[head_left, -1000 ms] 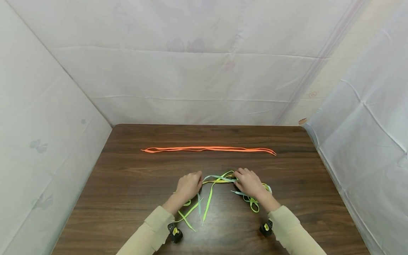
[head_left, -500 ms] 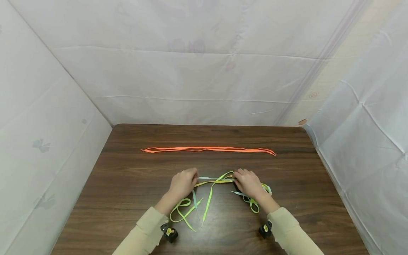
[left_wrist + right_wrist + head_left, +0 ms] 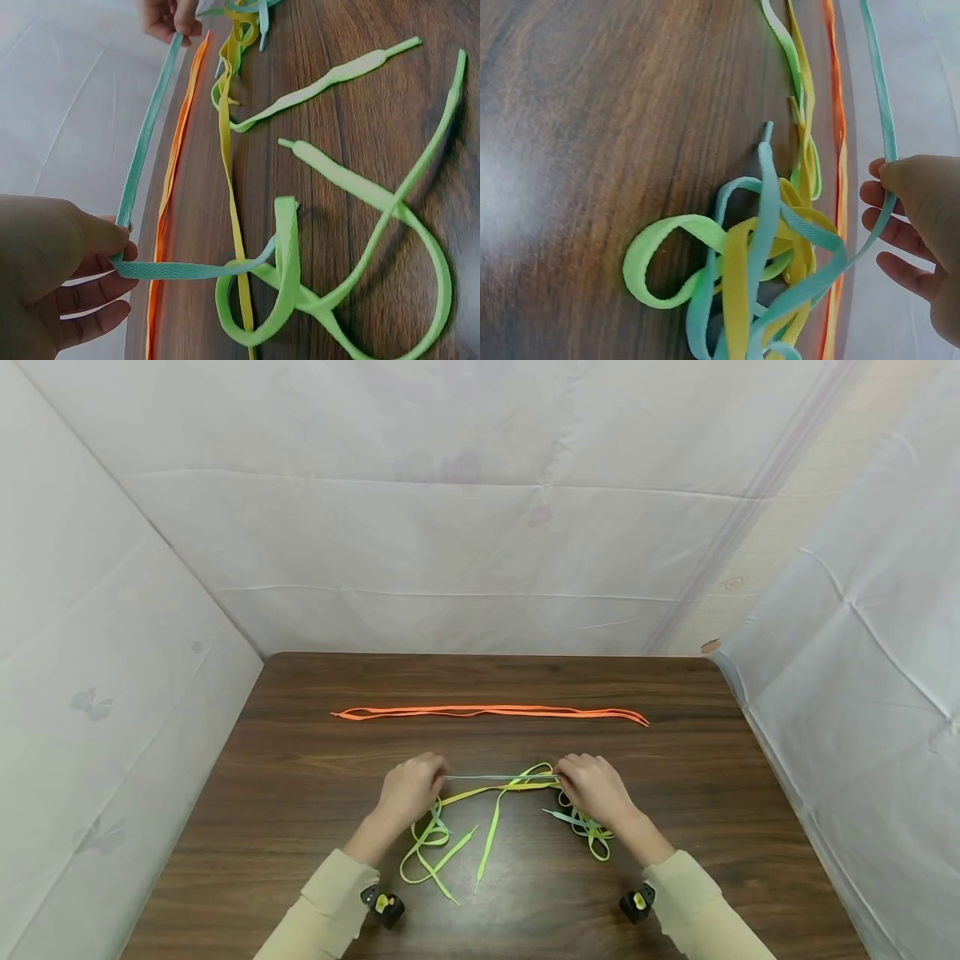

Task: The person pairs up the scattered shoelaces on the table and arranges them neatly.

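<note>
Between thumb and fingers, my left hand [image 3: 408, 789] pinches a flat teal shoelace [image 3: 146, 157]. Farther along, my right hand [image 3: 597, 789] pinches the same lace, and the stretch between the hands is taut above the table. From the left hand, the lace's other part drops toward a green shoelace [image 3: 442, 292] lying in loops. A yellow shoelace [image 3: 226, 150] runs across the table below the taut stretch. Under and beside the right hand, teal, yellow and green laces lie in a tangled heap, with one teal tip [image 3: 769, 133] sticking out.
Orange shoelaces [image 3: 487, 707] lie in a long straight bundle farther back on the dark wooden table [image 3: 300, 793]. White sheets [image 3: 465, 543] hang behind the table and at both sides.
My left hand has moved left, pulling the teal lace from slack to taut. The right hand has shifted slightly right. The orange laces stay put.
</note>
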